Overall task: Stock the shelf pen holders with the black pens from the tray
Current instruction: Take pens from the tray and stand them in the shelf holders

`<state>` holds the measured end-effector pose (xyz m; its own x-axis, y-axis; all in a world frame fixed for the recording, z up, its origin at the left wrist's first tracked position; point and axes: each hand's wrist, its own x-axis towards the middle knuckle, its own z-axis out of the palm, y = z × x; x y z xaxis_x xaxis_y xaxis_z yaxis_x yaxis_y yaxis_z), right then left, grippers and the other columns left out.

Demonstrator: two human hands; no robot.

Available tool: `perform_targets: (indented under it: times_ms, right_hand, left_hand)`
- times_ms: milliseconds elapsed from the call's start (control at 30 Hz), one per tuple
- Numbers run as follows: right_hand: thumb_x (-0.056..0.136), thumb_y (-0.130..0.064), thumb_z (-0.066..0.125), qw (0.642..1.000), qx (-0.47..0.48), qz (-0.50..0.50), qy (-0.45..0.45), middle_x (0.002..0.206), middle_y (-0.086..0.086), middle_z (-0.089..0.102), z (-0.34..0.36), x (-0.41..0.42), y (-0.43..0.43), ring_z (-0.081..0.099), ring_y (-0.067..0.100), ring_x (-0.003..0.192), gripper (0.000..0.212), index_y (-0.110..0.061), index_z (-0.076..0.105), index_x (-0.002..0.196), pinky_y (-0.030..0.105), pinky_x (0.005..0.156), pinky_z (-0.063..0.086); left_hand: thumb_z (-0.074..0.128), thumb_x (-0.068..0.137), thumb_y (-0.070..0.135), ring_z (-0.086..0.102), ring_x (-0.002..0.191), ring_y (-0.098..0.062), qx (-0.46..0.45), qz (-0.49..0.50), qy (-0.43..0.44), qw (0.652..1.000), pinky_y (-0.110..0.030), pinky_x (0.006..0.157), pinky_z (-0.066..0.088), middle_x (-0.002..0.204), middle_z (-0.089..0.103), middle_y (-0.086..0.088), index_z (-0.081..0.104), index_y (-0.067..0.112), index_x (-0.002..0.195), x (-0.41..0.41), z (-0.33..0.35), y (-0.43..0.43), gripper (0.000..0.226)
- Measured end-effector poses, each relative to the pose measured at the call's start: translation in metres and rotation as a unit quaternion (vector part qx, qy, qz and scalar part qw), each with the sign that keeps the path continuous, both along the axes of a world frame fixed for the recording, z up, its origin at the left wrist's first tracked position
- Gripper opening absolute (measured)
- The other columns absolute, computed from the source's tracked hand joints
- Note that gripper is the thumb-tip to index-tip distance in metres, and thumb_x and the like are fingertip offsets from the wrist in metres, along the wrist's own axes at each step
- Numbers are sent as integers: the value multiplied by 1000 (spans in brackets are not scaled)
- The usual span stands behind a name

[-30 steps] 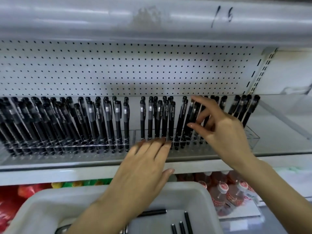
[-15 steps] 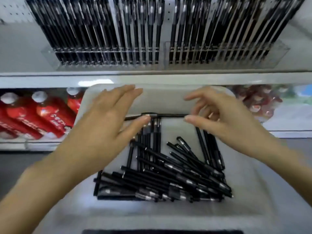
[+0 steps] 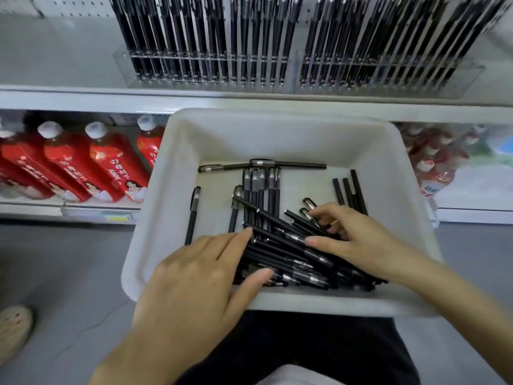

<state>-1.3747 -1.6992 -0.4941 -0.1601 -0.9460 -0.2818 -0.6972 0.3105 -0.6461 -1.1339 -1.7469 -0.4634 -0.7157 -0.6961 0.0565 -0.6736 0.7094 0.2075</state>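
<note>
Head view: white tray [image 3: 177, 195] held below the shelf; black pens [image 3: 280, 240] heaped at its near side, a few loose toward the far wall. Left hand [image 3: 194, 276] spread flat on the heap, nothing grasped. Right hand [image 3: 358, 240] curled onto the pens, hold unconfirmed. Best gathered parallel, caps one way, small bundle. Pen holders [image 3: 299, 68] above, nearly full.

My upper shelf [image 3: 194, 102] carries two clear pen holders [image 3: 211, 76] side by side, packed with upright black pens [image 3: 249, 37]. Below, red bottles [image 3: 111, 162] lie on the lower shelf [image 3: 69, 211]. A sandal [image 3: 14, 332] rests on the grey floor [image 3: 69, 273].
</note>
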Motion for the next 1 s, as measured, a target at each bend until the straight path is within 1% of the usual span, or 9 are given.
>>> perform_targets:
  times_ms: [100, 300, 333, 400, 500, 633, 767, 900, 1000]
  right_hand:
    - [75, -56, 61, 999, 14, -15, 25, 97, -16, 51, -1, -3, 0, 53, 0, 84, 45, -36, 48, 113, 18, 76, 42]
    - [80, -38, 68, 999, 17, -28, 0, 82, -7, 59, -2, -5, 4, 56, 8, 74, 18, -28, 60, 93, 17, 66, 44]
    - [80, -36, 69, 999, 12, -34, -3, 80, -7, 60, -2, -4, 5, 57, 9, 73, 15, -27, 61, 89, 18, 67, 45]
    - [80, -32, 71, 999, 2, -39, 4, 77, -5, 62, -3, -4, 4, 58, 13, 73, 12, -24, 61, 81, 21, 66, 46]
    - [80, -31, 70, 1000, 2, -26, 17, 77, -1, 65, -2, -5, 3, 57, 12, 69, 14, -23, 61, 73, 17, 62, 43]
    - [83, -30, 66, 999, -18, -21, -25, 80, 0, 66, 1, -6, 2, 61, 15, 75, 12, -23, 60, 76, 23, 68, 47]
    - [84, -25, 66, 992, -106, -24, -63, 77, -5, 63, 17, -4, -3, 59, 9, 74, 10, -25, 58, 79, 25, 70, 48]
    - [79, -27, 71, 985, -170, 19, -9, 73, -8, 62, 40, -6, -13, 57, 5, 71, 14, -30, 57, 78, 18, 64, 43]
    - [77, -36, 71, 978, -203, 32, 32, 73, -16, 63, 63, -17, -24, 58, 2, 71, 13, -33, 58, 79, 17, 63, 41]
  left_hand:
    - [13, 97, 58, 65, 71, -7, 9, 14, -6, 1000, -19, 46, 41, 89, 69, 13, 66, 21, 115, 0, 2, 1, 67]
    - [11, 94, 64, 65, 71, -5, 35, 51, -26, 998, -24, 46, 43, 89, 68, 18, 63, 30, 117, 0, 2, 3, 65]
    - [9, 93, 66, 66, 74, -5, 47, 54, -27, 997, -26, 50, 46, 92, 68, 19, 61, 32, 119, -2, 4, 3, 67]
    - [-2, 84, 72, 62, 94, -3, 63, 58, -17, 996, -30, 67, 49, 111, 63, 22, 49, 40, 129, -3, 5, 4, 75]
    - [-9, 70, 78, 48, 115, 4, 116, 55, 9, 992, -27, 87, 41, 128, 48, 31, 32, 50, 134, -1, 7, 1, 81]
    - [12, 75, 79, 52, 105, 3, 173, 64, 96, 978, -29, 89, 42, 115, 55, 31, 45, 49, 126, -10, 15, -10, 68]
    - [28, 86, 68, 53, 102, 3, 179, 21, 159, 971, -25, 90, 44, 114, 57, 22, 53, 37, 128, -34, 20, -30, 57]
    - [43, 91, 52, 51, 95, 1, 165, -54, 148, 974, -19, 85, 40, 110, 60, 13, 57, 30, 127, -64, 24, -49, 45]
    - [55, 90, 37, 57, 81, -2, 144, -97, 140, 975, -24, 78, 44, 92, 65, 10, 68, 24, 110, -82, 39, -65, 27]
